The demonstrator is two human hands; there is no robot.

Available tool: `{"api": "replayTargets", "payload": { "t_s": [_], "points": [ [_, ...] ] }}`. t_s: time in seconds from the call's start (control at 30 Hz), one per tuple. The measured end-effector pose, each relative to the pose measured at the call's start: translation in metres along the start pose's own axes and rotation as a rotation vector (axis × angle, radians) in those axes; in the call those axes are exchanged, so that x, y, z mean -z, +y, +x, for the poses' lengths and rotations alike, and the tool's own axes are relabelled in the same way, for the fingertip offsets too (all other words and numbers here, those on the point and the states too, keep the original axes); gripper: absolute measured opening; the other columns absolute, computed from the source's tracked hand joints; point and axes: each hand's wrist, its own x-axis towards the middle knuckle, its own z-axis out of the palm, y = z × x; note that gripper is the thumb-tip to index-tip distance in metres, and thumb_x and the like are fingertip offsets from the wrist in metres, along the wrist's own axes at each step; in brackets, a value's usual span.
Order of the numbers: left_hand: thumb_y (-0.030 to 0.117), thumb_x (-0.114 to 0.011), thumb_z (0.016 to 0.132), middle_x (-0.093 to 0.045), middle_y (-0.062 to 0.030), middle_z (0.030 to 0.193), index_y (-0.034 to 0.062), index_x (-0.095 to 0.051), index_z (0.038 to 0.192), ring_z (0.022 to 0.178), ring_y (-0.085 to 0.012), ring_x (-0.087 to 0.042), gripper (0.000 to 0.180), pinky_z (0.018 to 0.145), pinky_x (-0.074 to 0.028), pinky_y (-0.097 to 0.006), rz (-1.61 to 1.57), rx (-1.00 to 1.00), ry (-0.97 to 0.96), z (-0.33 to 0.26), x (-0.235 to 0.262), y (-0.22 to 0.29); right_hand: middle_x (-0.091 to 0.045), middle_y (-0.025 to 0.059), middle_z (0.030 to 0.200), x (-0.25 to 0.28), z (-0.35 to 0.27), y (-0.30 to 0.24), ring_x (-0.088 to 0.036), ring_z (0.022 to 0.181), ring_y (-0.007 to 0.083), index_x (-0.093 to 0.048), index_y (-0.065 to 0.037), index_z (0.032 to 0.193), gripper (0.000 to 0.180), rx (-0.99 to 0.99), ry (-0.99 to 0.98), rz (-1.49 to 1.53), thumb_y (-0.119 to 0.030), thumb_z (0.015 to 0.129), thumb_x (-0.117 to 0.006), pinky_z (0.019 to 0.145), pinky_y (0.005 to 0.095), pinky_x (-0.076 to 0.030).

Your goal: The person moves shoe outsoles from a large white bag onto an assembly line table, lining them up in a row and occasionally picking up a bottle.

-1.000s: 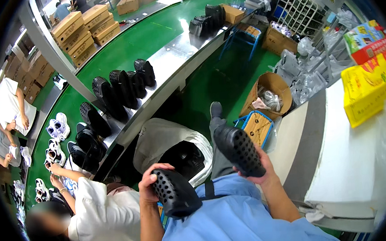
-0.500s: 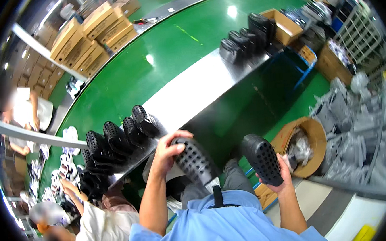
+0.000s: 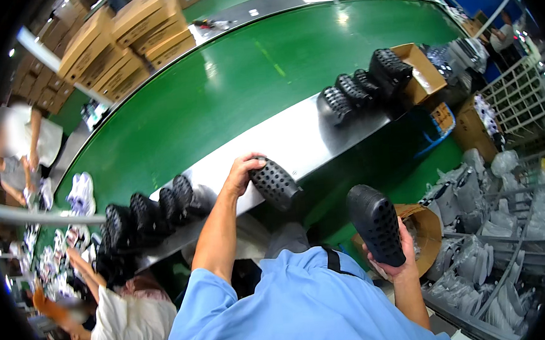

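Short lines of dark lettering run along the sides of the stacked brown cartons [image 3: 148,17] at 10 to 11 o'clock, too small and blurred to make out. Two foot-shaped black pieces are in hand, each with a dark surface dotted by rows of round hollows and with rounded ends. The left-hand piece [image 3: 275,183] is at the centre of the view, seen against the near edge of the table [image 3: 295,127], a bright metal strip beside a green surface. The fingers of the left hand [image 3: 244,172] are bent over its upper end, grasping it, and its body slants away from them toward 4 o'clock. The right-hand piece [image 3: 374,216] lies at 4 o'clock, its smoother, sheeny flank toward the left and its dotted face toward the right. The fingers of the right hand [image 3: 402,262] close around its lower part, fingertips partly hidden behind it, and its free end points from them toward 11 o'clock. Similar black pieces stand in a row [image 3: 146,217] on the table between 8 and 9 o'clock; another cluster [image 3: 367,84] stands at 2 o'clock, just beside an open cardboard box [image 3: 435,78].
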Motion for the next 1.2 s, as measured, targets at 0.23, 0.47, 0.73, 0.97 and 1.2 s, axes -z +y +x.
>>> {"api": "replayTargets", "payload": {
  "t_s": [0.23,0.47,0.73,0.97,1.2],
  "points": [
    [0.025,-0.074,0.074,-0.067,-0.0065,0.096,0.0026,-0.071,0.109,0.094,-0.0177,-0.06,0.041,0.087,-0.045,-0.031,0.237,-0.032,-0.043,0.072,0.032,0.006,-0.074,0.02,0.11,-0.033,0.04,-0.031,-0.075,0.081,0.0361,-0.066,-0.008,0.128,0.054,0.005,0.043,0.0,-0.052,0.105,-0.045,0.059,0.0512,-0.064],
    [0.02,-0.067,0.077,-0.068,-0.011,0.114,-0.0003,-0.068,0.116,0.109,-0.024,-0.062,0.044,0.102,-0.045,-0.036,0.544,-0.284,0.032,0.073,0.033,0.047,-0.075,0.0165,0.111,-0.062,0.078,-0.051,-0.076,0.083,0.0318,-0.067,-0.008,0.126,0.052,0.025,0.026,0.04,-0.051,0.105,-0.048,0.06,0.0517,-0.064],
    [0.049,-0.092,0.069,-0.034,-0.016,0.163,0.0158,-0.03,0.162,0.147,-0.0372,-0.037,0.116,0.113,-0.042,-0.052,0.531,-0.247,-0.629,0.045,-0.19,0.143,-0.074,0.0171,0.111,-0.105,0.089,-0.105,-0.076,0.085,0.0317,-0.063,-0.007,0.131,0.052,0.061,0.007,0.07,-0.049,0.107,-0.044,0.06,0.049,-0.065],
    [0.038,-0.092,0.075,-0.053,-0.0161,0.142,0.0062,-0.047,0.15,0.131,-0.0274,-0.053,0.094,0.103,-0.051,-0.041,0.433,-0.405,-0.73,0.151,-0.337,0.204,-0.073,0.0162,0.116,-0.159,0.096,-0.242,-0.076,0.088,0.0277,-0.059,-0.005,0.136,0.065,0.334,-0.017,-0.018,-0.059,0.105,-0.04,0.061,0.044,-0.066],
    [0.036,-0.075,0.085,-0.063,-0.0071,0.129,0.0071,-0.051,0.146,0.121,-0.0198,-0.056,0.072,0.106,-0.042,-0.035,0.566,-0.211,-0.839,0.335,-0.464,0.297,-0.073,0.0125,0.116,-0.158,0.179,-0.433,-0.075,0.086,0.0342,-0.06,-0.007,0.134,0.075,0.524,0.038,-0.39,-0.071,0.094,-0.053,0.05,0.0345,-0.057]
  ]
}}
